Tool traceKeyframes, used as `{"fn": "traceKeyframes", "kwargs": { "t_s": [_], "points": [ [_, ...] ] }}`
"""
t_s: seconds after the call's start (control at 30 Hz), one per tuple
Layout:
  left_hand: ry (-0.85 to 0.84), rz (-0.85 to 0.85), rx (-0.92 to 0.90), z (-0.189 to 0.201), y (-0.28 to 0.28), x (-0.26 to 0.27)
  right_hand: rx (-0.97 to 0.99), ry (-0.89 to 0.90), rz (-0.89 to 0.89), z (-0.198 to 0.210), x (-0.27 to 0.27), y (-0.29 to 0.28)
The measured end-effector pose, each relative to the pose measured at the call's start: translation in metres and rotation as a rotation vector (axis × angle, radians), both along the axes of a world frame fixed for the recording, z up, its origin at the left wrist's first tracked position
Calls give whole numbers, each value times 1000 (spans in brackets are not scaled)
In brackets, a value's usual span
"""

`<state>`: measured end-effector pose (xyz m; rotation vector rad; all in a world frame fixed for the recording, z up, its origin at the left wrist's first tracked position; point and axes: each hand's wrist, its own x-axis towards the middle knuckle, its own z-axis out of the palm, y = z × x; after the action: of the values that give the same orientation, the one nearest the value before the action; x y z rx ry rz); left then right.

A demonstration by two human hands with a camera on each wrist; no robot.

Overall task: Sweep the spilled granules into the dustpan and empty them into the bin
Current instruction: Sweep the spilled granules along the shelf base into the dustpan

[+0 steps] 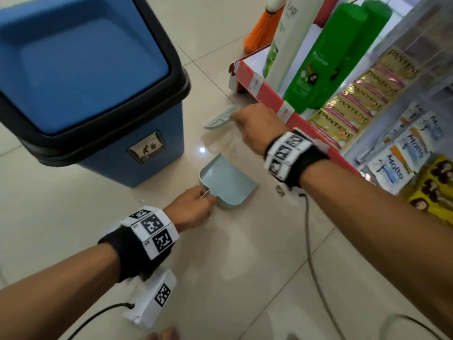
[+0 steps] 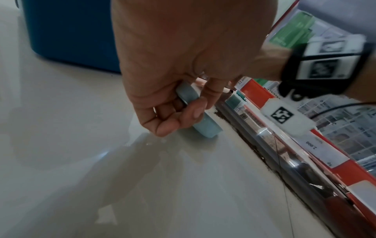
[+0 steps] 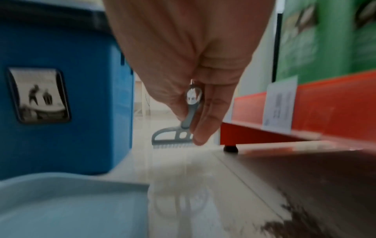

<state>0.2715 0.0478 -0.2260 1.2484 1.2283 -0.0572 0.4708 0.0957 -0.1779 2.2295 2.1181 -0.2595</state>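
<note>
A pale green dustpan point(image 1: 229, 181) lies flat on the tiled floor, mouth facing away from me. My left hand point(image 1: 205, 195) grips its handle point(image 2: 205, 127) from behind. My right hand point(image 1: 239, 119) pinches the thin handle of a small grey-green brush point(image 1: 220, 116), whose bristles touch the floor beyond the pan point(image 3: 173, 139). A pale, blurred patch of granules point(image 1: 219, 141) lies between the brush and the pan's mouth. Dark specks point(image 3: 295, 222) line the floor under the shelf base. The blue bin point(image 1: 81, 69), with a black rim and a shut lid, stands at the left of the pan.
A red-edged shelf point(image 1: 267, 94) runs along the right with green and white bottles point(image 1: 316, 69) and hanging sachets point(image 1: 355, 101). An orange broom head point(image 1: 262, 28) leans beyond it. Wrist cables point(image 1: 308, 241) trail over the floor near me.
</note>
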Motion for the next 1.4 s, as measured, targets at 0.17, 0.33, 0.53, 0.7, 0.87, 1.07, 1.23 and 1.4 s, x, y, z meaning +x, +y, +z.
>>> {"fn": "traceKeyframes", "kwargs": {
  "t_s": [0.17, 0.33, 0.53, 0.7, 0.87, 1.07, 1.23, 1.4],
  "points": [
    [53, -59, 187, -1, 0, 0, -165, -37, -125, -8, 7, -26],
    [40, -32, 233, -5, 7, 1, -182, -18, -220, 6, 39, -49],
    [27, -32, 262, -8, 13, 19, 94, 5, -210, -2, 24, -4],
    [44, -49, 283, -11, 13, 20, 30, -121, -256, -21, 16, 3],
    [69, -60, 302, -13, 15, 7, -194, -139, -260, -13, 37, -47],
    [91, -45, 290, -11, 16, 1, -137, -144, -248, 15, 48, -63],
    [87, -45, 279, -10, 3, 1, 33, -124, -132, 1, 26, -31],
    [107, -70, 265, -6, -13, -10, -129, 16, -29, -19, 38, -50]
  ]
}}
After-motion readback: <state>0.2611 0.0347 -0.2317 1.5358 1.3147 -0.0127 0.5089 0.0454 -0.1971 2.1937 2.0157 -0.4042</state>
